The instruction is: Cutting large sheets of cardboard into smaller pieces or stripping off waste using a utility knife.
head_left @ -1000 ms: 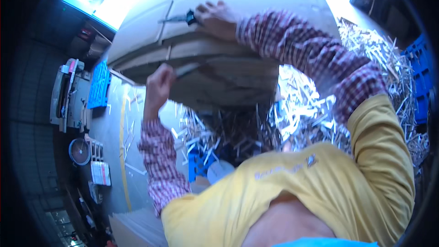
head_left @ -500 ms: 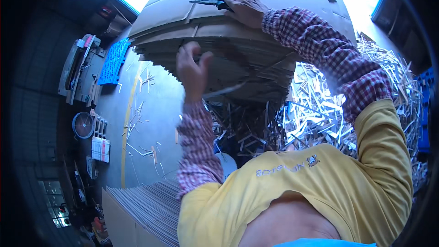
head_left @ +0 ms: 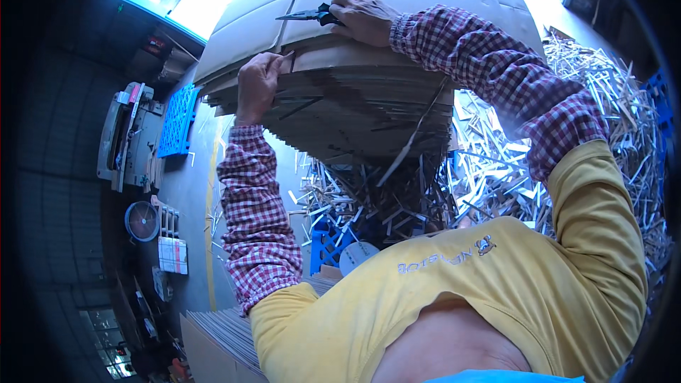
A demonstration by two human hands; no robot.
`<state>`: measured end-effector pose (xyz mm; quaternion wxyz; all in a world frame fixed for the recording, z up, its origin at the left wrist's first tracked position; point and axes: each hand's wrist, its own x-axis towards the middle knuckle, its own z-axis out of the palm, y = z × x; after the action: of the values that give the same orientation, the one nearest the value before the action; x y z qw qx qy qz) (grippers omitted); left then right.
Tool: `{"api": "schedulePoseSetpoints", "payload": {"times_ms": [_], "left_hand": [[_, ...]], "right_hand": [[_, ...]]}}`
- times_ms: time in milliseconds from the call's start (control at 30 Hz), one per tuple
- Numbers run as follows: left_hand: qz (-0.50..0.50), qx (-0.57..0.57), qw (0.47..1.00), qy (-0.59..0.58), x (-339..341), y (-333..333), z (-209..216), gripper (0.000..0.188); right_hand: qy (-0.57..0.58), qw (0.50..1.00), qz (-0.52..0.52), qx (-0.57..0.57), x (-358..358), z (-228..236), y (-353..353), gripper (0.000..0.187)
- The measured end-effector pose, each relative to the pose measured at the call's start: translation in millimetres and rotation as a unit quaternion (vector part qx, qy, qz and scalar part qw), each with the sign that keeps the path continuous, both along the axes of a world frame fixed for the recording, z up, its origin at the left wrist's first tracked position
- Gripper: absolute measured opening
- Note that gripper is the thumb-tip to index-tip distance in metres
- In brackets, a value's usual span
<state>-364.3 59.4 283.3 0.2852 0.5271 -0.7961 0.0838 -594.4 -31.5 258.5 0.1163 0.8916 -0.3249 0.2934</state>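
A tall stack of cardboard sheets (head_left: 383,0) stands in front of me, its layered edges facing my body. My right hand (head_left: 365,18) rests on the top sheet, closed round the dark handles of long-nose pliers (head_left: 301,15), whose pointed jaws lie toward the left. At the stack's near edge, left of centre, my left hand (head_left: 259,81) pinches a small cardboard flap (head_left: 287,64) between thumb and fingers. A thin cardboard strip (head_left: 415,135) hangs or falls in front of the stack, right of the left hand.
Cardboard offcuts (head_left: 504,170) heap on the floor to the right and below the stack. A blue plastic pallet (head_left: 177,120) stands at the left, near a round fan (head_left: 142,221). Another cardboard stack (head_left: 220,340) sits at lower left beside me.
My left hand has moved left and up to the stack's edge, from open fingers to a pinch. A loose strip has shifted right. The right hand keeps the pliers.
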Motion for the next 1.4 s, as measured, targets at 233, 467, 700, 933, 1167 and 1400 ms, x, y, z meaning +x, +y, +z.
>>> {"api": "schedulePoseSetpoints", "payload": {"times_ms": [233, 467, 700, 933, 1167, 1400], "left_hand": [[0.038, -0.09, 0.953, 0.286, -15.8, 4.2, -42.7, 0.014], [0.054, -0.056, 0.944, 0.319, -19.9, 7.2, -42.5, 0.018], [0.11, -0.016, 0.983, -0.144, -30.0, -0.6, 0.7, 0.025], [-0.014, 0.123, 0.95, 0.286, -7.4, -7.4, -12.2, 0.034], [-0.105, 0.046, 0.87, 0.48, -9.3, 27.0, -42.9, 0.036], [-0.082, -0.09, 0.796, 0.593, -26.8, 51.9, -32.7, 0.028]], "right_hand": [[0.006, 1.0, -0.01, 0.011, 2.0, 8.4, 9.8, 0.035], [-0.003, 1.0, -0.019, -0.005, 4.4, 4.7, 9.5, 0.039], [0.021, 1.0, 0.003, -0.002, -1.3, 6.4, 5.0, 0.059], [0.004, 0.999, -0.038, -0.001, 3.5, 12.8, -1.2, 0.048], [0.028, 0.999, -0.037, 0.02, -0.9, 11.3, 2.7, 0.04], [-0.015, 1.0, 0.003, -0.012, 6.4, 4.5, 2.8, 0.038]]}}
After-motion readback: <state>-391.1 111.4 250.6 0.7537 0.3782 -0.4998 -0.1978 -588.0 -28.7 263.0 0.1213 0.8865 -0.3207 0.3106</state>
